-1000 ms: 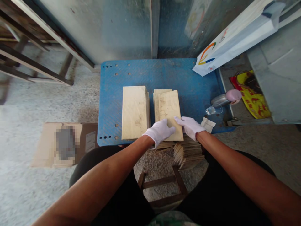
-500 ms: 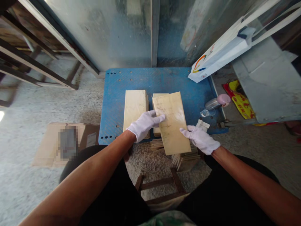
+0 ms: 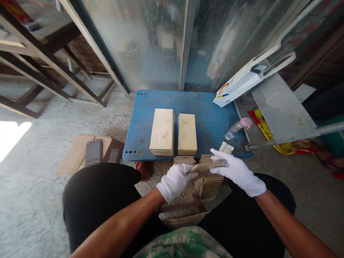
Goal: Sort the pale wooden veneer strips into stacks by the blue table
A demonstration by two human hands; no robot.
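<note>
Over grey floor (image 3: 34, 204), a blue platform (image 3: 211, 122) bears 2 stacks (image 3: 162, 129) (image 3: 187, 132); hands (image 3: 174, 182) (image 3: 238, 172): left pinching 1 board (image 3: 201, 170), right half-open.

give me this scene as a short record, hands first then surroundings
left hand: white-gloved, holding one end of a pale board
right hand: white-gloved, at the board's other end, grip unclear
blue table: left stack and right stack of boards, side by side
table's far right corner: white bag
floor left: cardboard box
</note>
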